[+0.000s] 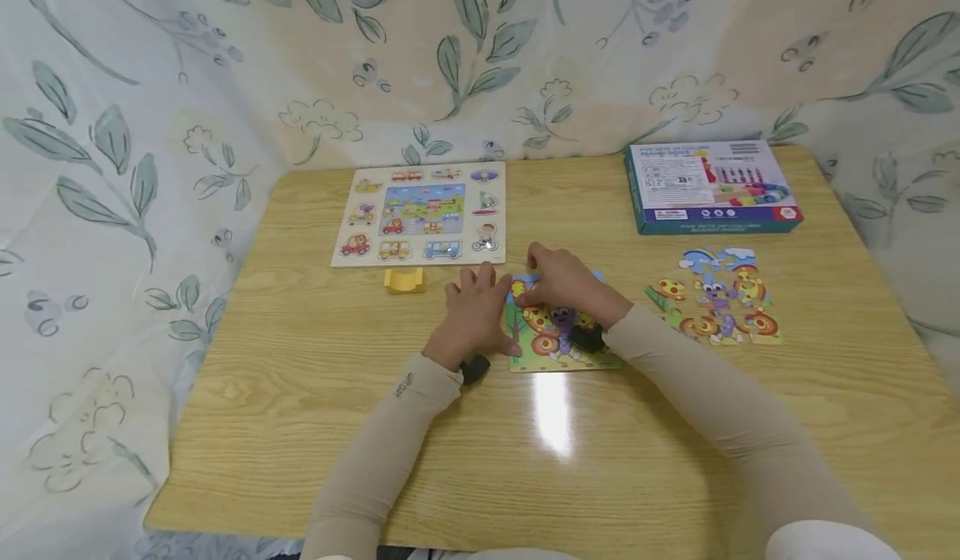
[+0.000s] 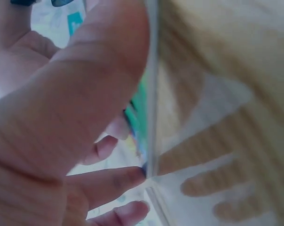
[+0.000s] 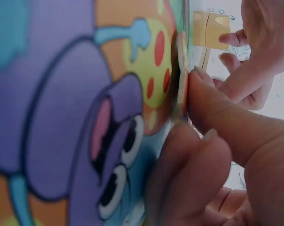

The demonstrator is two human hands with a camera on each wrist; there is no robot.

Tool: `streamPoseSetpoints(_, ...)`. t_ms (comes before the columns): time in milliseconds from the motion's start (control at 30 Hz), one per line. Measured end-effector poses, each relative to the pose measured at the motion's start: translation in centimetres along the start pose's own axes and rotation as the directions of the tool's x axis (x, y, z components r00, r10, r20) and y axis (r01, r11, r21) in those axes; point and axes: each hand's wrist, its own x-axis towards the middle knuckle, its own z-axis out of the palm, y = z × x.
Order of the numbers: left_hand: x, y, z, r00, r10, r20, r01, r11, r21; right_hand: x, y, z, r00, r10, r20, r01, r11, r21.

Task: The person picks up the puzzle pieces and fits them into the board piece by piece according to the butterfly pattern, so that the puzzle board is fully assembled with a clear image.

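The puzzle board, printed with a purple butterfly with spotted wings, lies flat before me. My left hand spans its left side, thumb on the lower left and forefinger by the top corner; in the left wrist view the thumb lies along the edge of the board. Over the board's upper part, my right hand pinches a thin puzzle piece between thumb and fingers. That piece stands on edge close against the printed picture in the right wrist view. My right hand and wrist hide part of the board.
Several loose puzzle pieces lie grouped to the right. A wooden vehicle puzzle sits at the back left, with a small yellow block in front of it. A boxed set is at the back right, before a leaf-patterned cloth.
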Motion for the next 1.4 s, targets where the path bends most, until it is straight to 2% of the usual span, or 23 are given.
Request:
streamPoseSetpoints(100,0.3,0.0,-0.1,1.0,0.013,-0.013,-0.013,1.0,0.02,0.1,0.1,0.1,1.0,0.005,0.001,-0.005,1.0,0.0)
streamPoseSetpoints(200,0.5,0.0,-0.3,0.999,0.031,-0.017,-0.031,1.0,-0.006,0.2,0.2,0.1,1.0,-0.008,0.001,0.008,1.0,-0.006)
streamPoseSetpoints(300,0.6,0.1,-0.5,0.998,0.063,-0.018,-0.064,0.996,-0.062,0.2,0.1,0.0,1.0,-0.02,0.0,0.02,1.0,-0.008)
streamPoseSetpoints(500,0.6,0.0,-0.6,0.99,0.125,-0.059,-0.134,0.977,-0.168,0.2,0.1,-0.2,0.999,-0.032,-0.006,0.032,0.999,0.01)
streamPoseSetpoints(700,0.8,-0.1,-0.8,0.987,0.144,-0.07,-0.157,0.953,-0.258,0.3,0.3,-0.3,0.999,-0.028,-0.019,0.028,1.0,0.013)
streamPoseSetpoints(833,1.1,-0.3,-0.7,0.986,0.162,-0.047,-0.169,0.942,-0.288,0.5,0.4,-0.4,0.999,-0.029,-0.023,0.029,1.0,0.01)
streamPoseSetpoints(1000,1.5,-0.6,-0.6,0.982,0.186,-0.043,-0.19,0.938,-0.289,0.5,0.4,-0.3,0.999,-0.024,-0.031,0.024,1.0,0.008)
streamPoseSetpoints(1133,1.6,-0.6,-0.7,0.979,0.199,-0.05,-0.205,0.944,-0.258,0.5,0.3,-0.2,0.999,-0.019,-0.04,0.019,1.0,0.0)
streamPoseSetpoints(1400,1.6,-0.5,-0.5,0.986,0.166,-0.034,-0.17,0.961,-0.219,0.3,0.2,0.0,0.999,-0.019,-0.041,0.018,1.0,-0.013)
